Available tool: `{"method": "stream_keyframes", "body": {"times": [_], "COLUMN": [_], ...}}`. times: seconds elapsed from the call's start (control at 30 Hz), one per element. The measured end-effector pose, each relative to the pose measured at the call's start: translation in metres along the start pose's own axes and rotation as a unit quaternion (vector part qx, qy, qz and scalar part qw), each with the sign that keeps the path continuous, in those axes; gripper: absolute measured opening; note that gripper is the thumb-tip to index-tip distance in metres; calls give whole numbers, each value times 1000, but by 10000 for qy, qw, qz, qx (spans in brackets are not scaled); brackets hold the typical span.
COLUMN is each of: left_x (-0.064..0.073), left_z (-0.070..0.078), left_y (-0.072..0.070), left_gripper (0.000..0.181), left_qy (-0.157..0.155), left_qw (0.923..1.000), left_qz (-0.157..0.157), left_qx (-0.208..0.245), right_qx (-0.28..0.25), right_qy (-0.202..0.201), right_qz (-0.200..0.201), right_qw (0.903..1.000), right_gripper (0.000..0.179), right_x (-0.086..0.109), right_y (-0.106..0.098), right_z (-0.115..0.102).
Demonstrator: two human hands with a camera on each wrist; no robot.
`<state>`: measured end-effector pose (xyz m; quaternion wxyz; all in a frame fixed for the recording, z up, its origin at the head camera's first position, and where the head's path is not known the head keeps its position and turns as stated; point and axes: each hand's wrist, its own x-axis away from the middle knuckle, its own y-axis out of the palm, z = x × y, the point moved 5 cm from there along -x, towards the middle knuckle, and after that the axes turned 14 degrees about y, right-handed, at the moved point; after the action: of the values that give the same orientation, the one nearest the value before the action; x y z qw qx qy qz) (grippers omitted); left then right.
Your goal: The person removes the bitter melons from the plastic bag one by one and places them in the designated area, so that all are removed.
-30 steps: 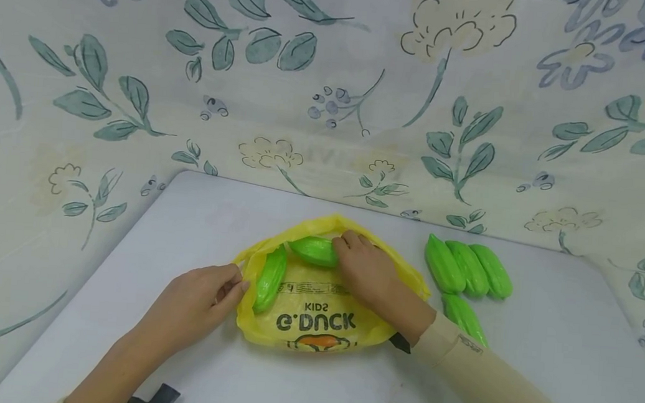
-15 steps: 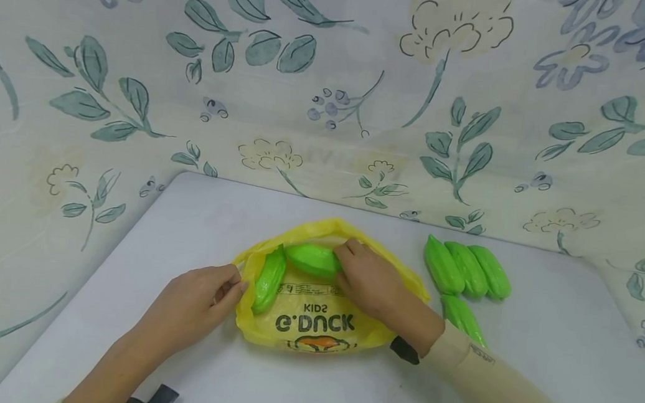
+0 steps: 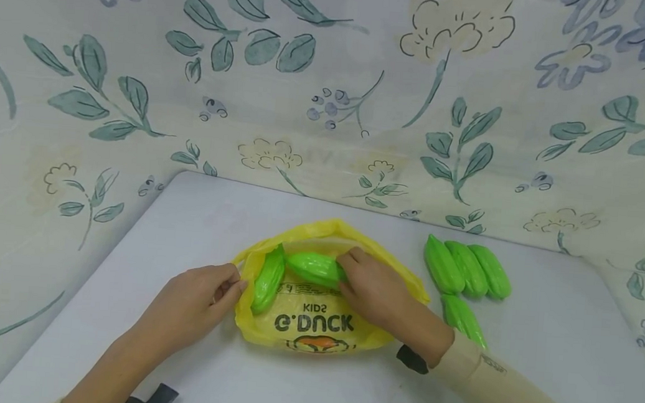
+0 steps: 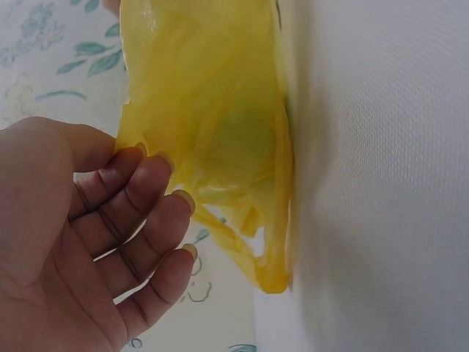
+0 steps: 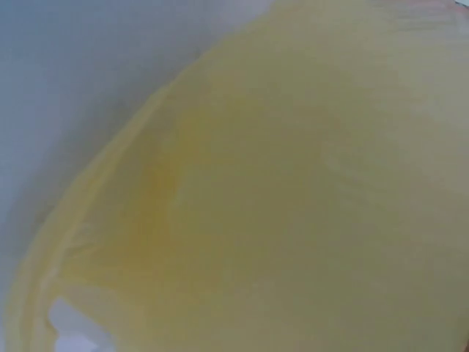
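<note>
A yellow plastic bag (image 3: 314, 326) with printed lettering lies on the white table, its mouth spread wide. My left hand (image 3: 194, 305) pinches the left rim of the bag between thumb and forefinger; in the left wrist view the other fingers of the left hand (image 4: 124, 227) are loosely bent beside the yellow plastic (image 4: 212, 95). Inside the mouth, my right hand (image 3: 375, 286) grips the right end of a glossy green ridged vegetable (image 3: 312, 268), which lies crosswise. A second green vegetable (image 3: 268, 282) rests along the bag's left side. Yellow plastic (image 5: 256, 205) fills most of the right wrist view.
Three green vegetables (image 3: 466, 268) lie side by side to the right of the bag, and another one (image 3: 463, 319) sits just in front of them, partly behind the right sleeve (image 3: 490, 379). A flower-patterned cloth (image 3: 325, 158) stands behind the table (image 3: 216, 200).
My right hand has drawn slightly toward me and to the right, and the gripped green vegetable has shifted the same way inside the bag. The left hand keeps its place at the rim.
</note>
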<state>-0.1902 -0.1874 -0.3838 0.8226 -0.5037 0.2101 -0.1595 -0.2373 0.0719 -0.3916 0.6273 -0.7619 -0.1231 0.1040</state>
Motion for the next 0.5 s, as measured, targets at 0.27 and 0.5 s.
{"method": "stream_keyframes", "body": {"times": [0.27, 0.5], "left_x": [0, -1], "left_z": [0, 1], "left_y": [0, -1], "left_gripper": [16, 16], "left_qy": [-33, -53], "left_qw": [10000, 9999], "left_qz": [-14, -48], "left_qx": [46, 78], "right_qx": [-145, -209], "right_qy": [109, 109], "right_qz": [-90, -40], "right_qw": [9998, 9997], "right_gripper": [41, 43], "right_x": [4, 8], "right_y": [0, -1], "right_z": [6, 9]}}
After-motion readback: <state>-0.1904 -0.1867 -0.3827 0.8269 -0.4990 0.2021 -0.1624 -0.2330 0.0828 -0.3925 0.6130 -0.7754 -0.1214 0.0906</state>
